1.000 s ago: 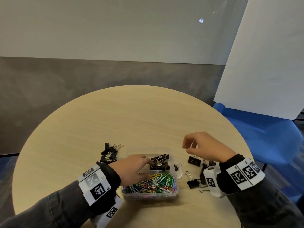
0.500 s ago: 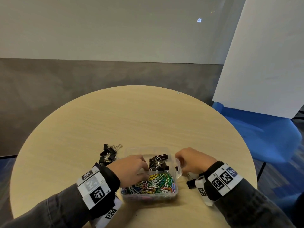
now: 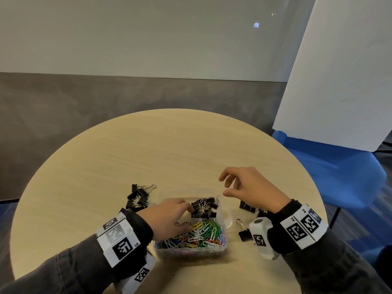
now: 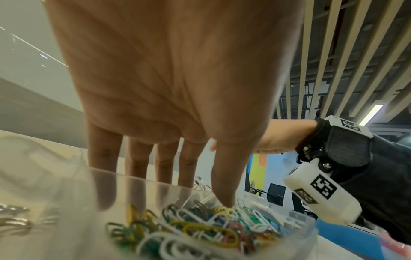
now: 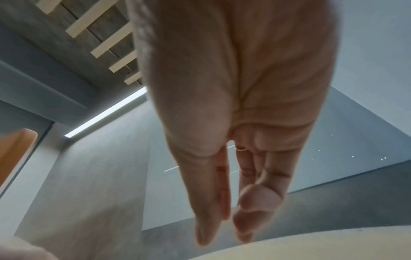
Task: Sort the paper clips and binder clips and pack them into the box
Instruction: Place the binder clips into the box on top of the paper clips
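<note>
Left hand [image 3: 169, 217]: fingers [image 4: 104, 154] straight, in the box [image 3: 222, 248], thumb on paper clips [image 3: 199, 234], fingertips touching binder clips [image 3: 202, 207] in the far compartment. Right hand [image 3: 252, 189]: raised beside the box, fingers [image 5: 258, 198] loosely curled, released, holding nothing; half a second before it was low at the box's right edge. Loose binder clips: one heap [image 3: 137, 198] left, several [image 3: 244, 233] right; count unclear. Table [image 3: 169, 149]: one.

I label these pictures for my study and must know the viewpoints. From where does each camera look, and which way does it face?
Head: looks forward and down at round table, clear box; both forearms show.
Left wrist: under left hand, faces fingers over paper clips; right wrist camera shows.
Right wrist: under right hand, tilted up at walls; empty.
Shared: paper clips in head and left wrist views.
</note>
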{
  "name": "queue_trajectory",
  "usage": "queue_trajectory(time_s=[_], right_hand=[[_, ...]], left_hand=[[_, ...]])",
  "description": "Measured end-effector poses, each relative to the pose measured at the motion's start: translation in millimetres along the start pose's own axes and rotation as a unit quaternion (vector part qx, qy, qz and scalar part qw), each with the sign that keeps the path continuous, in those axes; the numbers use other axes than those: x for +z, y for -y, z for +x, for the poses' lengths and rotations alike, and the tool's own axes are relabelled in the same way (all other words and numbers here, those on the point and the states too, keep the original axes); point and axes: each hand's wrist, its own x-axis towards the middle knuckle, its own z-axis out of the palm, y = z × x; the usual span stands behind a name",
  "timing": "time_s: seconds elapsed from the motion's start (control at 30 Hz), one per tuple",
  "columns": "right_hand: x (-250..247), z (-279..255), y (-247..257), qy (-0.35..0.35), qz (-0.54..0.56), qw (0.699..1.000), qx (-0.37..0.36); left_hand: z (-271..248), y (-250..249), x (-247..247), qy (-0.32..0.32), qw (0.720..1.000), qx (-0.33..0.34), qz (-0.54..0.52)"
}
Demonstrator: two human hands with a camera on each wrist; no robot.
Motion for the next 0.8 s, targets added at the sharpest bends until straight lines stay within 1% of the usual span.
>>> queue_trajectory(time_s=[0.13,0.17,0.27,0.33,0.4,0.5,0.57,0.63,0.7,0.73,0.8], right_hand=[[-25,-8,-10,-0.02,-0.029,0.998,0.051],[-33,-11,-16,-0.005,-0.044,0.996,0.072],[-45,-22,-37,0.089,-0.098,0.978,0.159],[-43,-26,-47,0.136,-0.126,0.959,0.215],[-36,-26,-53,0.169,-0.133,0.946,0.242],[-22,-22,-56,0.198,-0.132,0.94,0.245],[-14,-20,-56,0.199,-0.136,0.941,0.239],[-9,-19,-54,0.172,-0.144,0.949,0.223],[-7,-21,-48,0.138,-0.156,0.959,0.192],[-7,-22,-45,0.129,-0.166,0.962,0.174],[-3,-26,-38,0.134,-0.194,0.96,0.148]], left_hand=[[-2,2,-4,-0.004,1.0,0.006,-0.011],[-2,2,-4,-0.003,1.0,0.008,-0.011],[0,1,-2,0.005,1.0,0.017,-0.004],[1,0,0,0.011,1.0,0.017,0.001],[1,0,0,0.014,1.0,0.016,-0.001],[1,0,1,0.014,1.0,0.022,-0.003],[0,0,0,0.014,1.0,0.025,-0.004],[0,0,0,0.017,1.0,0.025,-0.007],[0,1,-1,0.021,0.999,0.023,-0.009],[0,1,-1,0.024,0.999,0.021,-0.009],[0,2,-2,0.029,0.999,0.018,-0.008]])
